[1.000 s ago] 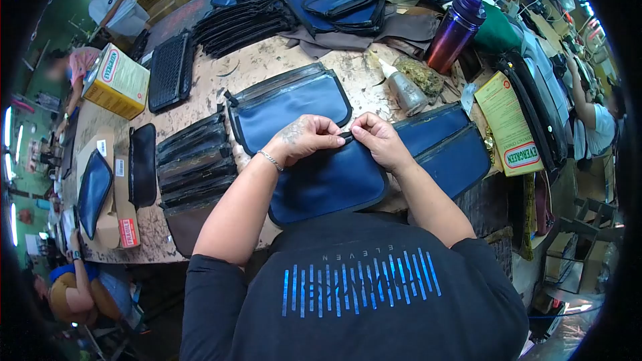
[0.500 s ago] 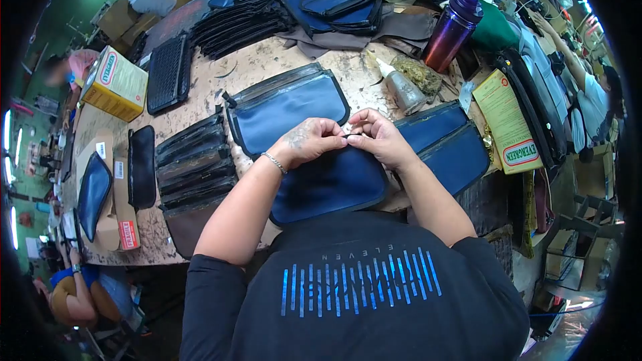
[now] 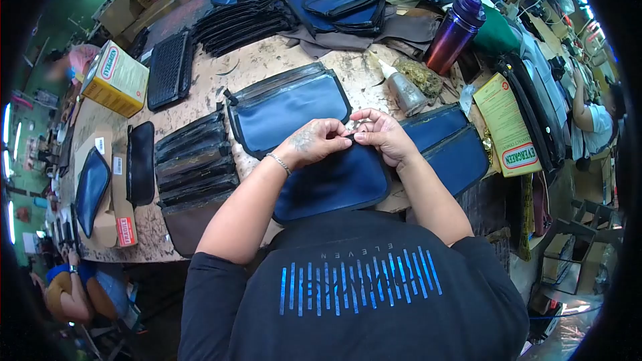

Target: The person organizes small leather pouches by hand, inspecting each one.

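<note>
1. Black shirt [image 3: 401, 324]: chest print read "ELEVEN".
2. Blue panel [image 3: 331, 184]: lay at the near edge of the table [image 3: 234, 70], apparently so its upper rim met both hands.
3. Left hand [image 3: 309, 144]: pinched that rim, probably to steady it. Right hand [image 3: 386, 139]: fingertips closed in just beside; their grip could not be told.
4. Label [image 3: 126, 231] on cardboard [image 3: 102, 228]: read "FRAGILE".
5. Nozzle bottle [image 3: 406, 93]: sat beyond the right hand, presumably for easy reach.
6. Yellow tins [image 3: 505, 127] [image 3: 116, 83]: both read "EVERGREEN".

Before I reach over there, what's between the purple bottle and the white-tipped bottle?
A brownish lump lies between the purple bottle and the white-tipped bottle, in the head view.
</note>
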`<act>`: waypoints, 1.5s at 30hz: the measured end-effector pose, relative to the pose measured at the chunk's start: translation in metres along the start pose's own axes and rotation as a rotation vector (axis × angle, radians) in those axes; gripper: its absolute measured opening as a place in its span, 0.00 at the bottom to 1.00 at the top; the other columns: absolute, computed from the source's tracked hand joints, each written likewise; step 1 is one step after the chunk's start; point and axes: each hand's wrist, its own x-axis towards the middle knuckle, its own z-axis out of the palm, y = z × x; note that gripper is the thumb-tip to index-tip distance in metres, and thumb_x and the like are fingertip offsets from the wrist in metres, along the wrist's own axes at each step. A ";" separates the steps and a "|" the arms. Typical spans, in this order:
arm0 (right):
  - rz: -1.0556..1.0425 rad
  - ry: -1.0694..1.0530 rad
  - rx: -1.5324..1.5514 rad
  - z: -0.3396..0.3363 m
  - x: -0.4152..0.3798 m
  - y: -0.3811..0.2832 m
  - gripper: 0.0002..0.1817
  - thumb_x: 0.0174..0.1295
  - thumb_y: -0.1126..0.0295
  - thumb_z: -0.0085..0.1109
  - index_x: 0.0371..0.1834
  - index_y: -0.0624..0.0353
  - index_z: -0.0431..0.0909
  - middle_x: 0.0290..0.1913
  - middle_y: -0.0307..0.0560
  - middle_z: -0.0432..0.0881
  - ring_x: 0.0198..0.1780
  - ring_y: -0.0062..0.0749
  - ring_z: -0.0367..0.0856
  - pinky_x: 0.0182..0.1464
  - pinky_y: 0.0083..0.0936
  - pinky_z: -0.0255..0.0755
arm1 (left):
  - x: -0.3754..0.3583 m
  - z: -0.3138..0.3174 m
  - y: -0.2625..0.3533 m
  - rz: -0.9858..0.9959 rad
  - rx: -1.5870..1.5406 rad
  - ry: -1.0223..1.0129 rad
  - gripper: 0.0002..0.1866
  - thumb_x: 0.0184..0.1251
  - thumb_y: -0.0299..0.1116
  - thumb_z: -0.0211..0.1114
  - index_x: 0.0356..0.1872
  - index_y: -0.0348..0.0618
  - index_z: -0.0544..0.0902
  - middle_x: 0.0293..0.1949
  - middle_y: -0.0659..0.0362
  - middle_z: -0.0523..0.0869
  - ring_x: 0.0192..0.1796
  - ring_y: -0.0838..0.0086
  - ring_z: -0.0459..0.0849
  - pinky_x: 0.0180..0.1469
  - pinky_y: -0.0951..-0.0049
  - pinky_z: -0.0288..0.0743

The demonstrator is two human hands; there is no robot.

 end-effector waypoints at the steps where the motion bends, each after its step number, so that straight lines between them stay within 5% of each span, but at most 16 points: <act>1: 0.001 -0.001 -0.001 0.000 0.000 0.000 0.20 0.49 0.81 0.58 0.47 0.64 0.67 0.28 0.37 0.77 0.31 0.16 0.75 0.37 0.11 0.69 | 0.000 0.000 -0.001 -0.031 -0.051 -0.022 0.06 0.56 0.32 0.62 0.29 0.42 0.77 0.25 0.70 0.74 0.28 0.88 0.67 0.32 0.86 0.62; 7: 0.040 0.080 -0.135 -0.002 -0.003 0.004 0.13 0.51 0.81 0.56 0.41 0.64 0.73 0.34 0.39 0.78 0.34 0.18 0.76 0.41 0.13 0.70 | -0.001 -0.017 -0.020 -0.248 -0.169 -0.134 0.04 0.55 0.31 0.62 0.30 0.44 0.78 0.25 0.71 0.75 0.28 0.89 0.69 0.30 0.88 0.61; 10: 0.083 0.030 -0.260 0.003 -0.004 -0.002 0.10 0.54 0.78 0.55 0.41 0.63 0.75 0.35 0.38 0.78 0.35 0.16 0.75 0.41 0.13 0.69 | -0.003 -0.015 -0.020 -0.211 -0.200 -0.118 0.04 0.56 0.31 0.62 0.30 0.45 0.78 0.26 0.72 0.76 0.28 0.90 0.69 0.30 0.90 0.60; 12: 0.131 -0.020 -0.616 0.004 -0.001 -0.010 0.09 0.56 0.76 0.54 0.40 0.63 0.76 0.34 0.37 0.78 0.36 0.14 0.73 0.41 0.13 0.68 | 0.000 -0.017 -0.024 -0.197 -0.204 -0.129 0.04 0.56 0.32 0.62 0.30 0.45 0.78 0.26 0.72 0.76 0.28 0.90 0.69 0.31 0.90 0.61; 15: -0.078 -0.090 -0.712 0.006 0.005 -0.008 0.07 0.57 0.71 0.55 0.35 0.61 0.78 0.29 0.36 0.78 0.32 0.14 0.71 0.37 0.14 0.67 | 0.004 -0.016 -0.025 -0.165 -0.238 -0.161 0.04 0.57 0.32 0.62 0.31 0.44 0.78 0.27 0.72 0.76 0.30 0.90 0.70 0.34 0.89 0.62; 25: -0.037 -0.050 -0.702 0.001 0.012 0.004 0.07 0.57 0.70 0.55 0.34 0.62 0.78 0.28 0.36 0.78 0.32 0.15 0.71 0.36 0.15 0.67 | -0.006 -0.034 -0.044 -0.232 -0.244 -0.135 0.06 0.56 0.29 0.62 0.33 0.41 0.78 0.30 0.68 0.78 0.33 0.87 0.73 0.39 0.88 0.65; 30: -0.118 -0.160 -1.101 0.015 0.012 -0.011 0.09 0.53 0.68 0.58 0.33 0.62 0.79 0.28 0.45 0.80 0.31 0.23 0.75 0.37 0.21 0.69 | -0.003 -0.032 -0.044 -0.171 -0.272 -0.150 0.05 0.56 0.29 0.62 0.33 0.41 0.78 0.30 0.68 0.78 0.34 0.86 0.73 0.39 0.88 0.66; 45: 0.008 -0.239 -1.125 0.016 0.015 -0.019 0.09 0.51 0.68 0.59 0.33 0.61 0.79 0.28 0.49 0.80 0.30 0.31 0.78 0.37 0.23 0.70 | -0.006 -0.025 -0.036 -0.104 0.031 -0.164 0.06 0.61 0.33 0.57 0.34 0.42 0.76 0.29 0.71 0.74 0.32 0.88 0.66 0.36 0.87 0.61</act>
